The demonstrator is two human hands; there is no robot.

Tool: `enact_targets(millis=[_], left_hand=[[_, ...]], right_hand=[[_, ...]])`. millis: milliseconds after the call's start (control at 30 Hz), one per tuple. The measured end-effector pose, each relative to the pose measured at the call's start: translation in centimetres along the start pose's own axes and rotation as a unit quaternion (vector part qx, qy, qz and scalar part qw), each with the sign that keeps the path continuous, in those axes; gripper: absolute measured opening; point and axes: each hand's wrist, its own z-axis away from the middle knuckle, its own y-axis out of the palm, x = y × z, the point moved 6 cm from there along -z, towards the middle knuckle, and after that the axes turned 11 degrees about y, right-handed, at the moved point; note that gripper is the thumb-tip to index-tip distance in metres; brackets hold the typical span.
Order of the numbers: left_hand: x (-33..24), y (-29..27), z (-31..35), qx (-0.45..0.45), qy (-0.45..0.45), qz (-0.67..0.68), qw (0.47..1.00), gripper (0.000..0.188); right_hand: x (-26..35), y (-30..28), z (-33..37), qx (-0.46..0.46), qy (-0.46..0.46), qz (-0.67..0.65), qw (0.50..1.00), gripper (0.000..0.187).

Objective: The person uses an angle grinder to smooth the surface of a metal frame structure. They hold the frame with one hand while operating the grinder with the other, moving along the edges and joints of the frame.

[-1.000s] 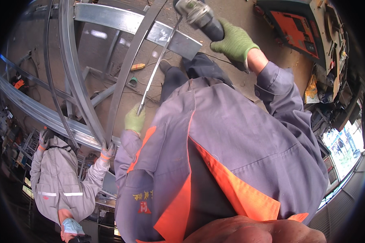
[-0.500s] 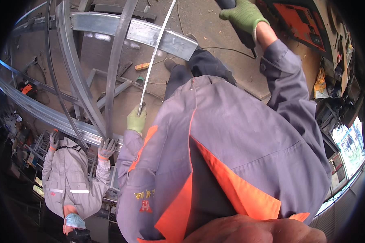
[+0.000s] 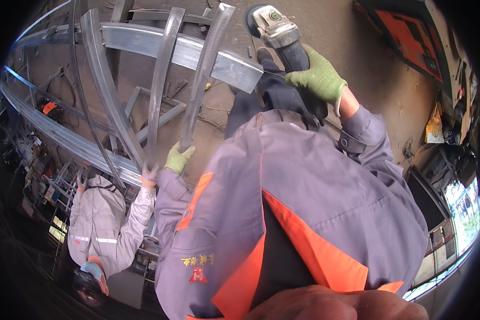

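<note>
My left hand (image 3: 179,158), in a green glove, closes on the near end of a grey metal bar (image 3: 204,80). That bar stretches away from me and passes over a wide, shiny steel channel (image 3: 189,53), its broad face showing. In my right hand (image 3: 320,77), also green-gloved, is an angle grinder (image 3: 282,40), gripped by its dark body. The grinder's metal head and disc point away from me, to the right of the bar's far end. Whether the disc spins cannot be seen.
Two more curved metal bars (image 3: 162,74) (image 3: 109,85) cross the channel to the left. A co-worker (image 3: 104,218) in grey stands at the left, one gloved hand at the bars' near ends. An orange-and-black panel (image 3: 402,37) is at the far right, above a yellow bag (image 3: 434,125).
The bar in my left hand has turned from its narrow edge to its broad face. My right hand has come nearer, bringing the grinder's head into view. The co-worker's hand has shifted along the bars.
</note>
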Motion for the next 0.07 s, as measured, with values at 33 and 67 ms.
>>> enact_targets(millis=[33,67], left_hand=[[-0.20,-0.23,-0.09,-0.017,0.027,-0.028,0.999,0.068],[0.06,0.10,-0.36,0.006,0.021,0.003,1.000,0.077]], right_hand=[[-0.56,0.01,-0.18,0.015,0.016,0.032,0.999,0.083],[-0.99,0.00,-0.29,0.032,0.019,0.060,0.997,0.088]])
